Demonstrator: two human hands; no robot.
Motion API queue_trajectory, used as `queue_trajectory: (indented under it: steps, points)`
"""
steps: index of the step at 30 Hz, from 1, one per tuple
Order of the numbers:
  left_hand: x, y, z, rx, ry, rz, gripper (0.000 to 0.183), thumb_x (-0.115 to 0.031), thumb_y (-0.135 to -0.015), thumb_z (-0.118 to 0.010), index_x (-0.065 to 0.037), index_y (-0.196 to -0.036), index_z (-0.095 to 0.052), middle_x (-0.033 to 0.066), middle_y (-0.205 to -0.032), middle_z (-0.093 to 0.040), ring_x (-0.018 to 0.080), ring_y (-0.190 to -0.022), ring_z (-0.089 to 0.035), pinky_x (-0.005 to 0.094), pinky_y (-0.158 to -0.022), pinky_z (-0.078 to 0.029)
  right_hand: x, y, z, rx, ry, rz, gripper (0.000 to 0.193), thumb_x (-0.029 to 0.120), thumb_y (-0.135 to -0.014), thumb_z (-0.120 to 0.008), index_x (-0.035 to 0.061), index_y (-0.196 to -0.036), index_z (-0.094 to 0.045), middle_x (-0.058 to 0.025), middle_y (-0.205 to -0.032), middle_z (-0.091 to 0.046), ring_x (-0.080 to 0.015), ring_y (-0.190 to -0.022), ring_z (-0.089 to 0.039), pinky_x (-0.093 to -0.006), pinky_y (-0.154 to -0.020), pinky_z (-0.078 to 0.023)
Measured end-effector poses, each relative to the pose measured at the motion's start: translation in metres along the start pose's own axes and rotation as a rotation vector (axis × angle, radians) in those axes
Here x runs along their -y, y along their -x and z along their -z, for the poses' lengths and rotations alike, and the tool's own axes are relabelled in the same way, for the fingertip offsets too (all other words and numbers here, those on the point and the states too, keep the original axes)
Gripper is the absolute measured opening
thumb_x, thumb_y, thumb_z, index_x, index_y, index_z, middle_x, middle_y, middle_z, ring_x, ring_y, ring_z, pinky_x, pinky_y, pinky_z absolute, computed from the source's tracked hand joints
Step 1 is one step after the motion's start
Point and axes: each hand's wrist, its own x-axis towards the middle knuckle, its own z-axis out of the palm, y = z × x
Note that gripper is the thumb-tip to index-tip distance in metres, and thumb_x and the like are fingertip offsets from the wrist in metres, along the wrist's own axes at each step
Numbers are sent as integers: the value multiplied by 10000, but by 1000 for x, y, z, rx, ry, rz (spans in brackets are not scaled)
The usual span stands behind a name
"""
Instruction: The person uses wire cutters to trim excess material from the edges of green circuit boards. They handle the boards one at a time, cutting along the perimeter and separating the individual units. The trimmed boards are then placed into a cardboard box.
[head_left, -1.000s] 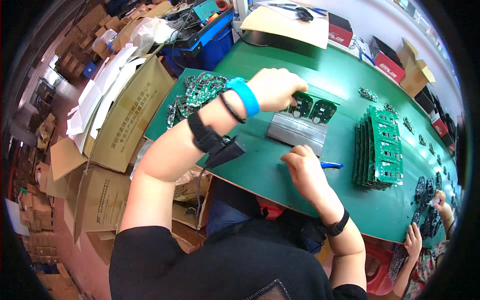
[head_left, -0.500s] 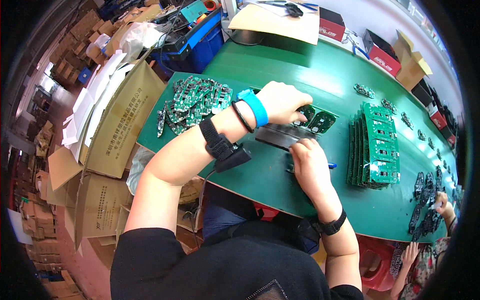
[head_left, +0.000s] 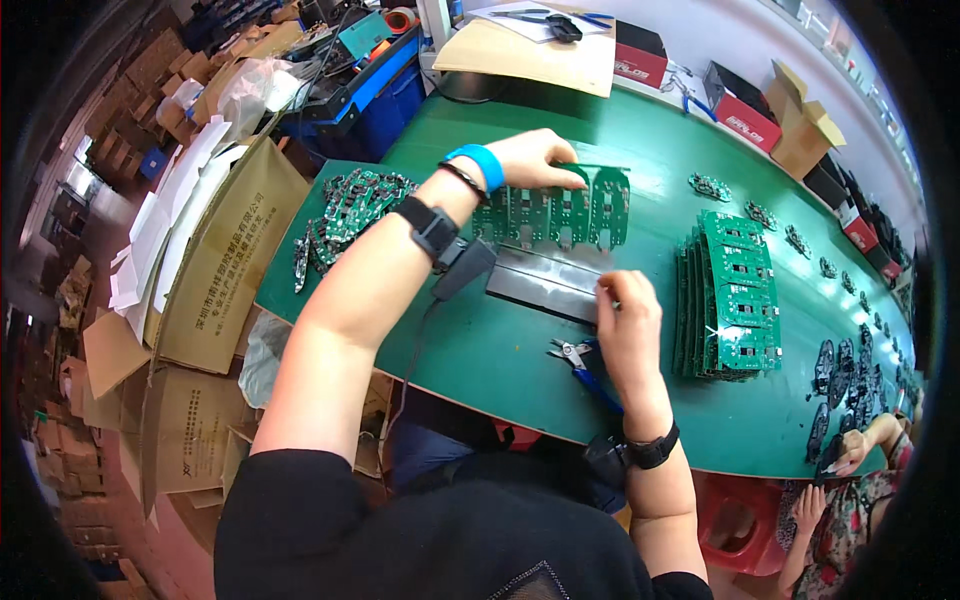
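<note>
My left hand (head_left: pixel 545 160) is closed on the top edge of a green circuit board panel (head_left: pixel 565 212), divided into several rounded boards. The panel stands upright just behind a dark metal bar (head_left: pixel 545 280) lying on the table. At the bar's right end is my right hand (head_left: pixel 630 305), fingers bent together; its fingertips touch the bar, and whether they grip it is partly hidden. Blue-handled cutting pliers (head_left: pixel 585 372) lie on the table, left of my right wrist.
A tall stack of green panels (head_left: pixel 735 295) stands to the right. Loose circuit boards (head_left: pixel 355 205) are heaped at the left. Black parts (head_left: pixel 845 375) lie near a co-worker's hand (head_left: pixel 852 452) at far right. A cardboard box (head_left: pixel 240 240) adjoins the table's left edge.
The panel has come upright in my left hand, its several boards now facing me. My right hand has shifted right along the bar, uncovering the pliers. The view has shifted slightly.
</note>
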Motion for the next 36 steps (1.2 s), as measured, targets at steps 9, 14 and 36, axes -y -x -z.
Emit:
queue_trajectory:
  steps: [9, 14, 36]
  points:
    - [12, 56, 14, -205, 373, 178, 336, -338, -962, -579, -16, -994, -670, -32, -855, -647, 37, -759, -545, 226, -691, -465, -35, -13, -15, -7, 230, -26, 172, -40, -779, -577, 12, -940, -611, -153, -863, -581, -354, -895, -543, -439, -820, -449]
    - [19, 72, 19, -300, 498, 160, 324, -326, -962, -583, -17, -993, -673, -31, -863, -656, 36, -749, -558, 228, -687, -472, -9, -4, -1, -4, 187, 118, 130, -49, -756, -579, 12, -867, -611, -136, -797, -569, -343, -837, -545, -426, -780, -460]
    - [-30, 88, -11, 116, 247, -56, 388, -285, -854, -722, -14, -1126, -662, 40, -918, -680, 95, -827, -582, 263, -771, -490, 14, -47, 12, 59, 110, 178, 149, 109, -808, -657, 13, -922, -646, -133, -854, -606, -344, -859, -590, -423, -745, -483]
